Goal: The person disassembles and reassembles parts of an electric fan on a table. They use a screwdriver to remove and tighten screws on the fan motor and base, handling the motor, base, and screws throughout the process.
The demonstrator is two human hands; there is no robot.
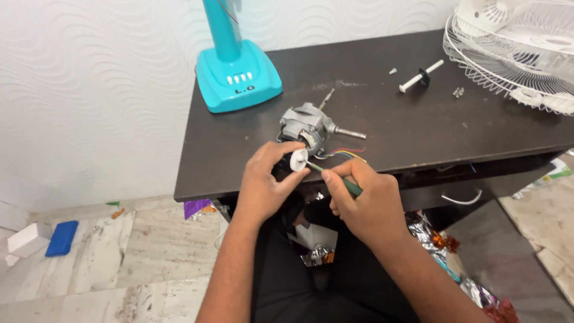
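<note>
Teal fan base (238, 75) stands at the table's (418, 131) left rear corner. Left hand (266, 182) at the front edge, fingers pinching a small white disc (298, 160) between thumb and fingertips; disc sits right at the fingertips, touching the rear of the grey fan motor (311, 130). Motor lies on the table just beyond the hand, shaft pointing right, coloured wires (347, 154) trailing toward the right hand. Right hand (365, 200) clenched around a green-handled screwdriver (335, 178), tip meeting the disc. White fan guard (514, 54) far right.
</note>
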